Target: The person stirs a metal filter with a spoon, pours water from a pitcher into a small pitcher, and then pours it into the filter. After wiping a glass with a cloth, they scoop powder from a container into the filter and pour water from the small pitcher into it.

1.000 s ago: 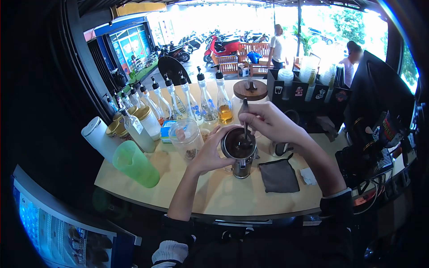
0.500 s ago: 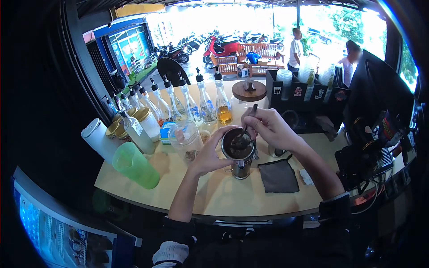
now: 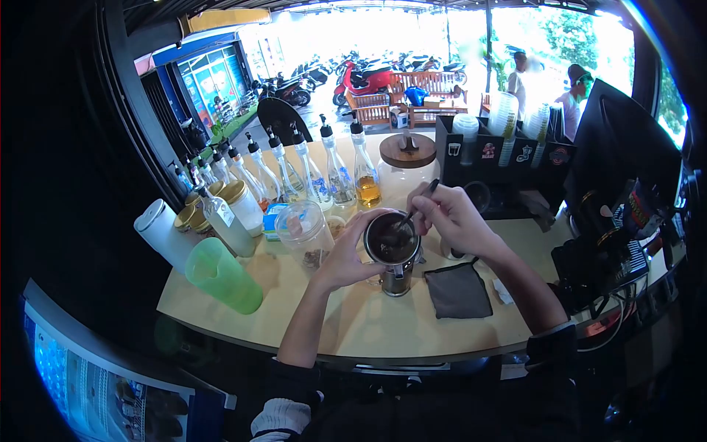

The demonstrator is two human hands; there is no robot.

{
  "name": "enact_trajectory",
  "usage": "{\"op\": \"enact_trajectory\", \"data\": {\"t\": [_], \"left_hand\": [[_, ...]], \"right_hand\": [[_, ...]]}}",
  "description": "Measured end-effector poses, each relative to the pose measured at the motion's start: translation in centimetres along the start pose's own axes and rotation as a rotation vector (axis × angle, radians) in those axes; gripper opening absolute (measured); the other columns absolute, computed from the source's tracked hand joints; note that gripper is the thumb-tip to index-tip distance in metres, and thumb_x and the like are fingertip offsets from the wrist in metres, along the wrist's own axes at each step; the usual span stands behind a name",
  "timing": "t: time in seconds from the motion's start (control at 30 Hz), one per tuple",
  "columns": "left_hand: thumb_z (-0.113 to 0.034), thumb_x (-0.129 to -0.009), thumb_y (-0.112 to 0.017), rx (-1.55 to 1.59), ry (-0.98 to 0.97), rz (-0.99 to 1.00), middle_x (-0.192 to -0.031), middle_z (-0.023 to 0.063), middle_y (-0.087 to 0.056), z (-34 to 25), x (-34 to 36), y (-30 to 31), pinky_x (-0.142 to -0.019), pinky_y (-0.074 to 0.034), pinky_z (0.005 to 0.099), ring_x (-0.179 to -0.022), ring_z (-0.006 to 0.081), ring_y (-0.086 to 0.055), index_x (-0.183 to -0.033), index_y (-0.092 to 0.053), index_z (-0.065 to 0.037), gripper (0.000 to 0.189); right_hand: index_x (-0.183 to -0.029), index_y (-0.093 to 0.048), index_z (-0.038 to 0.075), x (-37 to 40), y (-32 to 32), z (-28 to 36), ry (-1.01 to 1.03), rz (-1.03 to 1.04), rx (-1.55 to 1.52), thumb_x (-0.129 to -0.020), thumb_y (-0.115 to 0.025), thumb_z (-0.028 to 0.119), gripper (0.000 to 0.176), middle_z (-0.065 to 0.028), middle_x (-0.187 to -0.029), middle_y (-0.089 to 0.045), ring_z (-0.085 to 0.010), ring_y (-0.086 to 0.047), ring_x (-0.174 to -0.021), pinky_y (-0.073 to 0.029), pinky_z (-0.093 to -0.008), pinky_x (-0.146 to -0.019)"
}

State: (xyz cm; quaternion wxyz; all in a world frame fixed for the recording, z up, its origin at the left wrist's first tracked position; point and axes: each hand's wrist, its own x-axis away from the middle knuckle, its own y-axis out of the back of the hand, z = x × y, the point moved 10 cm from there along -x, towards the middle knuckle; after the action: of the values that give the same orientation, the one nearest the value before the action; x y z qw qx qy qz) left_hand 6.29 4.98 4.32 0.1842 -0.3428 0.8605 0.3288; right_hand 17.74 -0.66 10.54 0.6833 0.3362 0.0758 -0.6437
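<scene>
The glass press (image 3: 394, 254) stands near the middle of the pale curved worktop (image 3: 353, 320), metal-rimmed and full of dark brew. The left hand (image 3: 345, 256) has its fingers wrapped round its side. The right hand (image 3: 451, 217) pinches a dark spoon (image 3: 414, 212) whose tip dips into the liquid. A grey cloth (image 3: 458, 289) lies just beside it. Pump bottles (image 3: 339, 168) line the back, and the shop opens onto a bright street with parked scooters (image 3: 361, 77).

A spoon (image 3: 407, 219) stands in the French press (image 3: 395, 259); left of the press sits a plastic jar (image 3: 304, 232), right a cloth (image 3: 458, 289), behind it syrup bottles (image 3: 339, 171).
</scene>
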Motion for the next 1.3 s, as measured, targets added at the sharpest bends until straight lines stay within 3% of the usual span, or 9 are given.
{"op": "enact_trajectory", "data": {"t": [0.2, 0.47, 0.63, 0.73, 0.9, 1.0, 1.07, 1.23, 1.3], "left_hand": [[-0.020, -0.059, -0.080, -0.058, -0.020, -0.011, -0.123, 0.0094, -0.053, -0.3, -0.1, -0.1, -0.105, -0.034, 0.0389, -0.118, 0.0243, -0.049, -0.130, -0.046, -0.011, 0.079], [-0.028, -0.059, -0.078, -0.284, -0.020, 0.079, -0.120, 0.0049, -0.060, -0.9, -0.3, -0.7, -0.113, -0.010, 0.0538, -0.117, 0.0209, -0.055, -0.135, -0.039, -0.016, 0.086], [-0.029, -0.060, -0.078, -0.352, -0.072, 0.100, -0.118, 0.0059, -0.061, -1.2, -0.5, -1.1, -0.113, -0.010, 0.0537, -0.117, 0.0215, -0.055, -0.135, -0.038, -0.015, 0.086], [-0.029, -0.060, -0.078, -0.359, -0.071, 0.105, -0.117, 0.0071, -0.061, -0.6, -0.5, -1.2, -0.113, -0.010, 0.0537, -0.117, 0.0222, -0.055, -0.135, -0.038, -0.012, 0.086], [-0.029, -0.060, -0.077, -0.344, -0.086, 0.073, -0.112, 0.0089, -0.063, -1.0, -0.3, -1.1, -0.113, -0.011, 0.0539, -0.114, 0.0230, -0.056, -0.133, -0.038, -0.008, 0.086], [-0.030, -0.060, -0.077, -0.287, -0.072, 0.084, -0.109, 0.0098, -0.064, -0.7, -0.4, -1.1, -0.113, -0.012, 0.0541, -0.112, 0.0236, -0.057, -0.132, -0.039, -0.008, 0.084], [-0.026, -0.060, -0.082, -0.303, -0.024, 0.108, -0.130, 0.0161, -0.044, -0.3, -0.3, -1.0, -0.106, -0.030, 0.0404, -0.126, 0.0311, -0.039, -0.129, -0.044, -0.002, 0.081], [-0.025, -0.060, -0.082, -0.329, -0.008, 0.109, -0.131, 0.0170, -0.043, 0.0, -0.1, -1.0, -0.106, -0.030, 0.0407, -0.127, 0.0315, -0.038, -0.128, -0.044, -0.002, 0.082], [-0.025, -0.060, -0.082, -0.313, -0.005, 0.097, -0.131, 0.0172, -0.043, 0.0, 0.0, -0.9, -0.106, -0.030, 0.0407, -0.128, 0.0316, -0.038, -0.129, -0.044, -0.002, 0.082]], "right_hand": [[-0.091, -0.057, -0.005, 0.3, 1.2, 0.4, 0.017, -0.082, 0.045, -0.097, -0.046, 0.011, 0.020, -0.0028, -0.063, -0.057, -0.0063, -0.055, -0.057, -0.047, -0.0233, -0.055], [-0.091, -0.059, -0.005, -0.4, -0.6, -0.5, -0.076, 0.114, 0.025, -0.095, -0.048, 0.013, 0.022, -0.0051, -0.061, -0.057, -0.0086, -0.055, -0.057, -0.046, -0.0260, -0.056], [-0.088, -0.059, -0.004, -1.7, -0.1, 0.1, -0.031, 0.150, 0.237, -0.095, -0.051, 0.014, 0.021, -0.0036, -0.066, -0.057, -0.0076, -0.056, -0.060, -0.046, -0.0249, -0.057], [-0.088, -0.060, -0.005, -1.9, -1.8, 1.6, 0.037, 0.284, 0.394, -0.092, -0.053, 0.013, 0.020, -0.0117, -0.068, -0.061, -0.0142, -0.059, -0.059, -0.047, -0.0290, -0.058], [-0.093, -0.061, -0.004, -3.0, -1.7, 1.9, 0.093, 0.241, 0.393, -0.092, -0.053, 0.016, 0.022, -0.0158, -0.071, -0.062, -0.0203, -0.061, -0.063, -0.048, -0.0325, -0.060], [-0.094, -0.062, -0.004, -2.7, -3.4, 3.4, 0.170, 0.383, 0.382, -0.092, -0.052, 0.016, 0.023, -0.0168, -0.072, -0.061, -0.0254, -0.061, -0.065, -0.047, -0.0341, -0.063], [-0.095, -0.061, -0.005, -3.1, -2.9, 3.3, 0.102, 0.334, 0.361, -0.091, -0.051, 0.012, 0.020, -0.0176, -0.073, -0.060, -0.0306, -0.058, -0.067, -0.047, -0.0348, -0.064], [-0.094, -0.061, -0.003, -2.5, -4.8, 2.5, 0.071, 0.469, 0.319, -0.092, -0.050, 0.016, 0.022, -0.0188, -0.077, -0.062, -0.0340, -0.061, -0.074, -0.047, -0.0392, -0.069], [-0.093, -0.061, -0.004, -3.1, -3.1, 3.2, 0.056, 0.298, 0.229, -0.093, -0.050, 0.016, 0.022, -0.0188, -0.075, -0.061, -0.0338, -0.060, -0.072, -0.047, -0.0388, -0.069]]}}
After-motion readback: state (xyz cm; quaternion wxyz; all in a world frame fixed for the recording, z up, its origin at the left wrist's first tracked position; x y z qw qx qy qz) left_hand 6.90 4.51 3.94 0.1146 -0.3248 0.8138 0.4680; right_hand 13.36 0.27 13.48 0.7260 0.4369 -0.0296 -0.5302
